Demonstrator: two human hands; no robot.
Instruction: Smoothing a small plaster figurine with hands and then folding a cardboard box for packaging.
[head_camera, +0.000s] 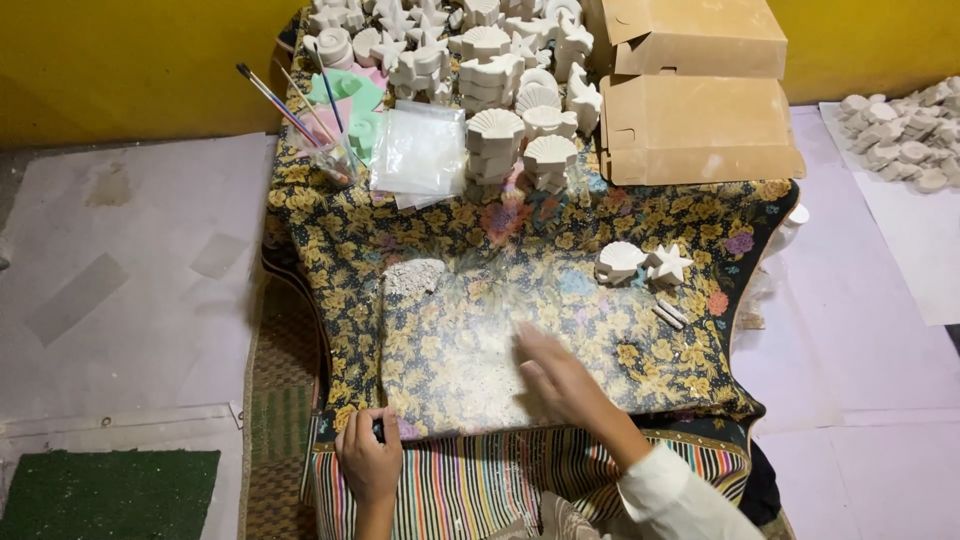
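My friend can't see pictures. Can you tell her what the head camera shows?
A person's right hand sweeps white dust across a flowered cloth, while the left hand grips the cloth's near edge. White plaster shells and stars are stacked at the far end beside two cardboard boxes and paintbrushes.

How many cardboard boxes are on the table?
2: one cardboard box at the table's far right corner, the second box just in front of it. Others may lie out of view.
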